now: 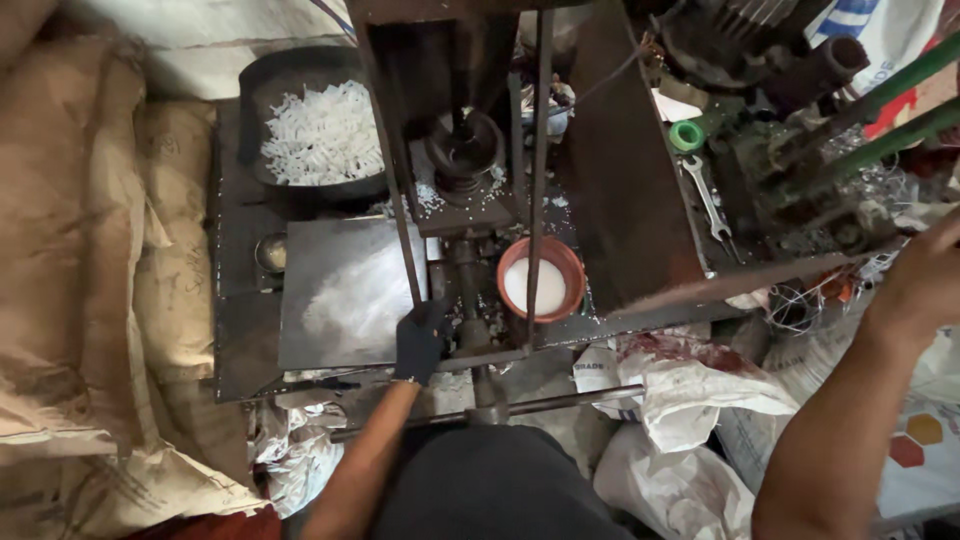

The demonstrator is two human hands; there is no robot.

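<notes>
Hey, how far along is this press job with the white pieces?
Done: a few white bits lie scattered around the press head. In hand: gloved left hand grips the horizontal bar; right hand reaches toward the long lever. Left: the black pan is heaped with white pieces.

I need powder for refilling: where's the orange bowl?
The orange bowl sits mid-frame on the machine bed, right of the gloved left hand, behind a vertical rod.
</notes>
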